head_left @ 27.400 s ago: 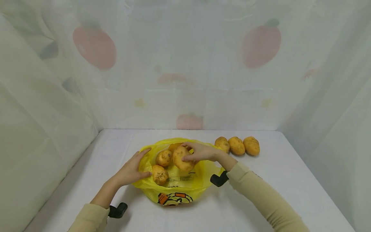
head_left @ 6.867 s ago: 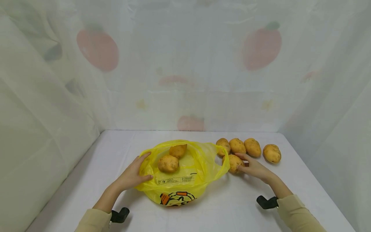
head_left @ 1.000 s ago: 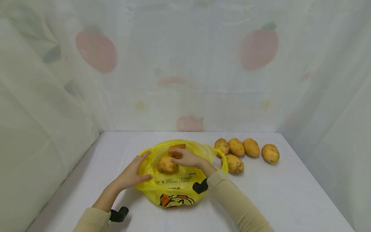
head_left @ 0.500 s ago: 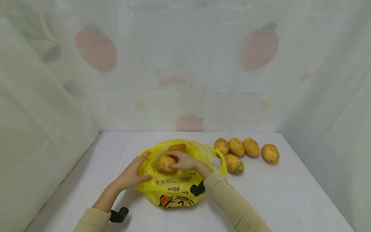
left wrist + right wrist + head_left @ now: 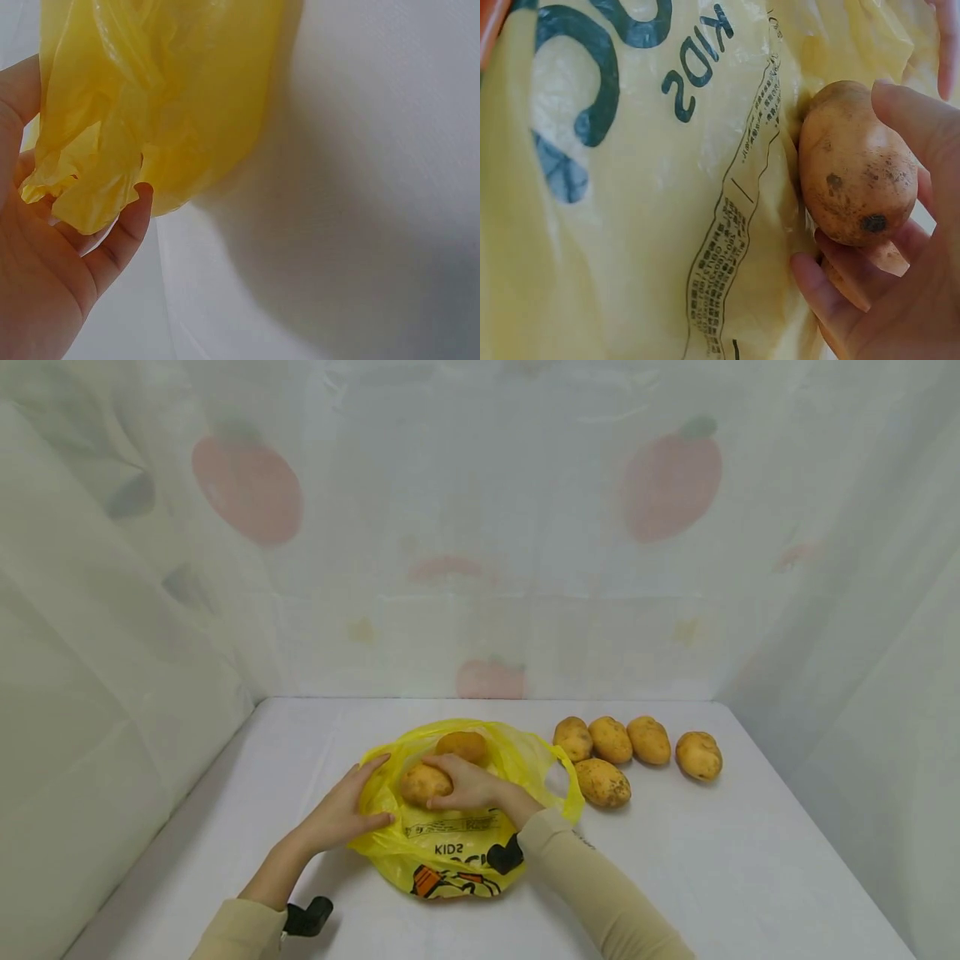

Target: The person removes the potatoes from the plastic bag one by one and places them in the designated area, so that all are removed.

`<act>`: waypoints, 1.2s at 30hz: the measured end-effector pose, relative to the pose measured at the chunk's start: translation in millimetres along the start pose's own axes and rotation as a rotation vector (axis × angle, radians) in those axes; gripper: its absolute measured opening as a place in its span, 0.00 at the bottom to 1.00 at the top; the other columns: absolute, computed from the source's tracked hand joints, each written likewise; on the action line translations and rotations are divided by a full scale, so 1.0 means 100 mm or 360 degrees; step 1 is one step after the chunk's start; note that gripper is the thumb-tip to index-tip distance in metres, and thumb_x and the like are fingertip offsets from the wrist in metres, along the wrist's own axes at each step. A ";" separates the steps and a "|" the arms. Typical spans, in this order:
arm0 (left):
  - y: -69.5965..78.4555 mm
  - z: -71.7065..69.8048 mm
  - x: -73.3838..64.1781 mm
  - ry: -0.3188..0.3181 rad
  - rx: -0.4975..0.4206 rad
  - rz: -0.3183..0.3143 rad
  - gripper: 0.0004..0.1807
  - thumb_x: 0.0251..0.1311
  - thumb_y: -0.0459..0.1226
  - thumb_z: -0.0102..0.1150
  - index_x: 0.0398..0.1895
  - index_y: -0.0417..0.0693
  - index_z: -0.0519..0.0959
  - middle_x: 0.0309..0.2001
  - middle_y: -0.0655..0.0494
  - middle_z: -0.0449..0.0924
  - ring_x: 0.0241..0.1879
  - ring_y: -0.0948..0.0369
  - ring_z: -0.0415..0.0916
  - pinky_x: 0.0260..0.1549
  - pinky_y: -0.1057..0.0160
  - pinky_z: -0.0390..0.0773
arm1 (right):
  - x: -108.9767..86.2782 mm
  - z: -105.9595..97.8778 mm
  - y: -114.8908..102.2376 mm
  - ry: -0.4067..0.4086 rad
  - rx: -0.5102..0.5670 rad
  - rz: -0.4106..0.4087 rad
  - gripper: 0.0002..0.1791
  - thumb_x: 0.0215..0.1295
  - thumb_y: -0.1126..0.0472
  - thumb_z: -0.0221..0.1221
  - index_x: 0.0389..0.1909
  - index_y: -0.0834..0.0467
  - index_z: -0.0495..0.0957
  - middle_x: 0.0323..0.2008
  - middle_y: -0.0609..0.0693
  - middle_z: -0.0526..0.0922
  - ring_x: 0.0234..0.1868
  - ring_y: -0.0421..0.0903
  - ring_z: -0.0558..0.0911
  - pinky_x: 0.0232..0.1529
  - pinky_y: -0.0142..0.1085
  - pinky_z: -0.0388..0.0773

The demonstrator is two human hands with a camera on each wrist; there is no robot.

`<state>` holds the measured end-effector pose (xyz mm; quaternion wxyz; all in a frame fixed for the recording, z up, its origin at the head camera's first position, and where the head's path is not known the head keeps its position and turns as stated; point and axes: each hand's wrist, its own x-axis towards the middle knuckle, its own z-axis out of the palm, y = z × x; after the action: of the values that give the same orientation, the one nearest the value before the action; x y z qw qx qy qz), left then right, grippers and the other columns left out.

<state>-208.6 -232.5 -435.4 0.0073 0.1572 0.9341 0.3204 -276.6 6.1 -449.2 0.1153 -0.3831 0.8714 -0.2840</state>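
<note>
A yellow plastic bag [image 5: 457,839] with black lettering stands with its mouth spread open on the white table. Its left rim is held by my left hand [image 5: 337,810], whose thumb and fingers show around the crumpled plastic in the left wrist view. Inside the bag, my right hand [image 5: 472,787] grips a brown potato [image 5: 420,785]. The right wrist view shows this potato [image 5: 851,169] with dark spots, thumb on one side and fingers on the other. Another potato [image 5: 462,745] lies behind it in the bag.
Right of the bag, three potatoes [image 5: 611,740] stand in a row at the back. One potato [image 5: 602,782] lies in front of them, close to the bag's handle [image 5: 573,777]. A further potato [image 5: 699,756] sits at the right. White fabric walls surround the table.
Since the oldest frame, two more potatoes lie on the table at the right. Lately my right hand has gone from there into the bag and closed around a potato. My left hand stays put.
</note>
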 end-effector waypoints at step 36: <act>0.02 0.00 0.01 -0.0004 0.0046 0.0000 0.48 0.47 0.46 0.68 0.70 0.56 0.53 0.68 0.38 0.54 0.65 0.35 0.50 0.54 0.31 0.56 | -0.06 -0.02 0.08 0.0115 0.0054 0.0023 0.34 0.57 0.51 0.62 0.65 0.50 0.63 0.60 0.47 0.68 0.58 0.41 0.69 0.59 0.36 0.66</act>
<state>-208.7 -231.1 -434.2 0.0062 0.1578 0.9386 0.3067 -278.2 15.7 -453.0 0.0921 -0.3643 0.8728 -0.3115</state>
